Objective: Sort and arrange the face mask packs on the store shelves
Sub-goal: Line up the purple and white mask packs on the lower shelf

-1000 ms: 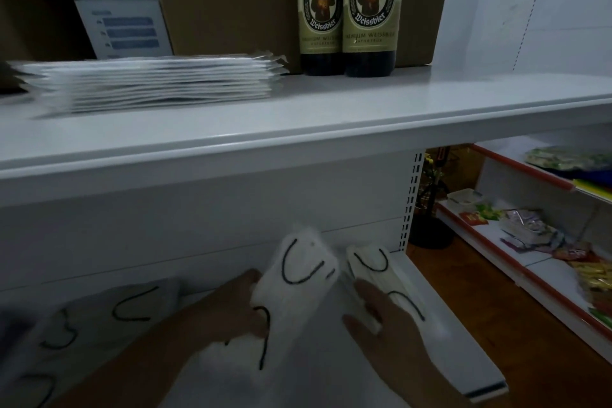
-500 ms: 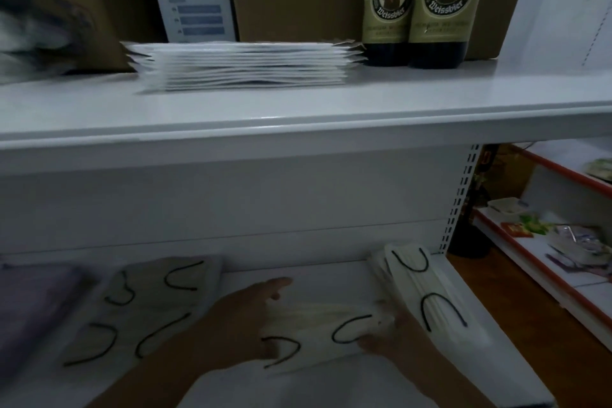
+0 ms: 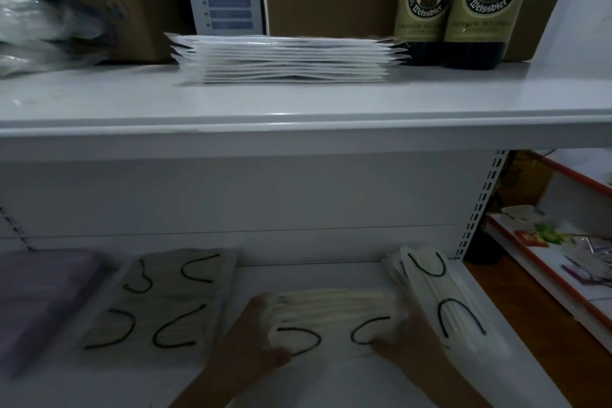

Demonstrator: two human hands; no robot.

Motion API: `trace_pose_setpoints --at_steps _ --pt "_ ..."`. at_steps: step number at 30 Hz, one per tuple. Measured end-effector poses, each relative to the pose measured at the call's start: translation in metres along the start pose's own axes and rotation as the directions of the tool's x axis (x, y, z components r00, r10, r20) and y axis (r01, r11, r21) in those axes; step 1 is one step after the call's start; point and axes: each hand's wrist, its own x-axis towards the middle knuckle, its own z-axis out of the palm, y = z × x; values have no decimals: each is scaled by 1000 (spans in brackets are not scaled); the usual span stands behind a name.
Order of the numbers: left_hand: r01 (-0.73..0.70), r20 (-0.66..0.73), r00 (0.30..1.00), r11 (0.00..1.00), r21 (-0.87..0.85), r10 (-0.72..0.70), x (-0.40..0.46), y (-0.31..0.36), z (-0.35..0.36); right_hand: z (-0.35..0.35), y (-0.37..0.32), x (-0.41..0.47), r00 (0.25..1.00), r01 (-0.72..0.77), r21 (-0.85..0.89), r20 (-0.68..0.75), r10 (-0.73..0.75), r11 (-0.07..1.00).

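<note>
White lower shelf [image 3: 314, 381] of a dim store: I judge the mask pack [image 3: 334, 318], lying mid-shelf and gripped endwise by my left hand [image 3: 251, 341] and right hand [image 3: 407, 341], light, soft, slippery; hold both ends.

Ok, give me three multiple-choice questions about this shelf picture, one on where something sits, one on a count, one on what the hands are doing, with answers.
1. Where is the flat stack of white packs?
A. upper shelf
B. floor
C. inside a box

2. How many beer bottles stand beside it?
A. one
B. two
C. four

3. What are the hands doing?
A. hanging idle
B. gripping a bottle
C. holding one mask pack at its two ends

Answers:
1 A, it lies on the upper shelf.
2 B, beer bottles pair up at right.
3 C, left hand and right hand grip the mask pack.
</note>
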Motion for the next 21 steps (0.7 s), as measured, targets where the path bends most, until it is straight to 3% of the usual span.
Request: trace_pose_setpoints --at_steps 3,5,12,16,18,21 --pt "89 -226 967 984 -151 -122 7 -5 8 3 -1 1 999 -29 208 31 23 978" --pt "195 -207 943 936 -292 -261 12 -5 10 2 -1 1 999 -43 352 -4 47 935" --pt "238 -112 950 905 -353 -293 11 -8 14 9 2 -3 989 131 226 -96 -112 965" --pt "291 -157 916 881 -372 -369 21 -6 7 16 -3 9 989 -66 324 -102 104 944" --pt "340 -120 902 853 -395 -415 31 -5 2 16 -9 18 978 -182 308 -37 203 934" --pt "434 -68 846 757 -489 -529 48 -1 -1 11 -24 34 976 -217 340 61 209 915"
